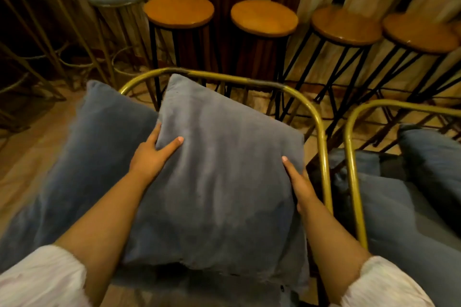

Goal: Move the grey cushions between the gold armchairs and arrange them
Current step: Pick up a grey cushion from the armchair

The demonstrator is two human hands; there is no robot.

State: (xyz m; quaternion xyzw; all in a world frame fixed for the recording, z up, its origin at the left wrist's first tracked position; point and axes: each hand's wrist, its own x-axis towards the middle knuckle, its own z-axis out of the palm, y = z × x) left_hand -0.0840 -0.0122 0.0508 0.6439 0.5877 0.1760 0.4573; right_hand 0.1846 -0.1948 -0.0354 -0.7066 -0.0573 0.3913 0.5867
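The grey cushion (219, 177) stands tilted against the back rail of the left gold armchair (316, 117), long axis leaning up-left. The left hand (152, 154) and right hand (299, 187) clasp its opposite side edges, equally near. The second armchair (351, 157) lies just beside, rightward.

A cushion (224, 169) is sitting in the near armchair (316, 117), leaning toward its curved back rail. The left hand (152, 154) is lying on the cushion's left edge and the right hand (299, 187) is pressing against its right edge. A second cushion (94, 147) is leaning just left of the first, touching it. Another armchair (354, 157) is standing just to the right, with more cushions (409, 207) lying in it. Stools (264, 17) are standing in a row behind both armchairs.
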